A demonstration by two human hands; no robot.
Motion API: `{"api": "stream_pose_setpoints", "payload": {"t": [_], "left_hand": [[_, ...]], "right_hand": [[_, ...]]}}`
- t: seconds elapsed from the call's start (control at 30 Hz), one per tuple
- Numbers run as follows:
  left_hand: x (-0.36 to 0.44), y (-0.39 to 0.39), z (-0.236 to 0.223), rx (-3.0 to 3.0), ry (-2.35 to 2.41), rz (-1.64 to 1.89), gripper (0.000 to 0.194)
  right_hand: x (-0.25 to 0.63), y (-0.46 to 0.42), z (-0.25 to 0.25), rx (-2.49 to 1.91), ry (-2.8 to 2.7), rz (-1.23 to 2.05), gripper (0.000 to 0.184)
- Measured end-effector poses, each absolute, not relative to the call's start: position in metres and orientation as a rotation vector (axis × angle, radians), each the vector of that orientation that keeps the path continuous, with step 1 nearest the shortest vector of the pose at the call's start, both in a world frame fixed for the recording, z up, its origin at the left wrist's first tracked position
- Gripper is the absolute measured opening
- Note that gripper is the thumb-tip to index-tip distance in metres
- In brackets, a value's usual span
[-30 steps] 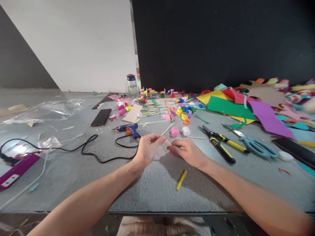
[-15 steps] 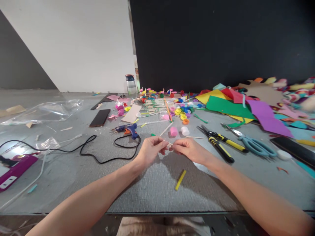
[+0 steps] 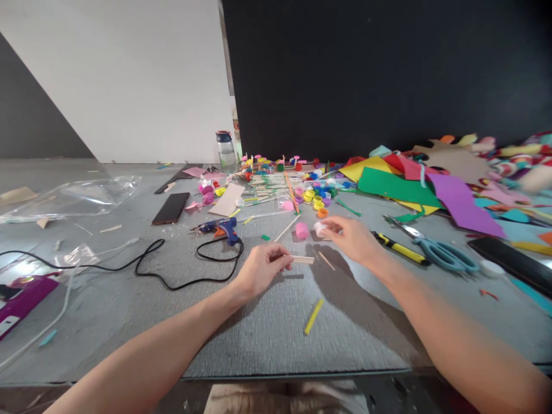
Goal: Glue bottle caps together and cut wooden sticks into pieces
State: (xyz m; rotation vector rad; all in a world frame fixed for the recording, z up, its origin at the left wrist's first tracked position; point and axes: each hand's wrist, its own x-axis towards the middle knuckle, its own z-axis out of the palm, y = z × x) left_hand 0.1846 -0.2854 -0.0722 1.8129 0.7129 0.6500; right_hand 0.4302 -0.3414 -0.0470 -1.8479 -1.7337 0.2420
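My left hand (image 3: 268, 265) is closed around a few thin wooden sticks (image 3: 304, 260), whose ends point to the right. Farther forward, my right hand (image 3: 348, 234) has its fingers closed about a small white cap (image 3: 319, 229) on the table. Just left of that cap sits a pink cap (image 3: 301, 231). One short loose stick (image 3: 326, 260) lies between my hands, and a longer pale stick (image 3: 287, 228) rests beyond the left one. Nearer to me is a yellow strip (image 3: 313, 317).
A blue glue gun (image 3: 224, 229) and its black cord (image 3: 190, 283) lie to the left, near a phone (image 3: 171, 208). Pliers (image 3: 401, 248), scissors (image 3: 444, 250) and coloured sheets (image 3: 397, 187) occupy the right. Coloured caps (image 3: 318, 201) and a bottle (image 3: 225, 152) stand farther back.
My hands have come apart. The right hand moved forward and right to the white cap, while the left kept the sticks. A short stick now lies on the table between them.
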Motion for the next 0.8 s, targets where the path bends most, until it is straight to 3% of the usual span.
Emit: {"api": "stream_pose_setpoints", "payload": {"t": [0.2,0.43,0.8], "left_hand": [[0.18,-0.285,-0.076,1.99,0.731,0.626,0.018],[0.178,-0.288,-0.072,2.094,0.756,0.588,0.022],[0.179,-0.287,-0.076,2.195,0.817,0.585,0.019]], "right_hand": [[0.461,-0.312,-0.058,-1.897,-1.949,0.093,0.051],[0.483,-0.294,-0.064,-1.934,-2.091,0.042,0.037],[0.482,-0.302,-0.056,-1.772,-2.138,0.015,0.048]]}}
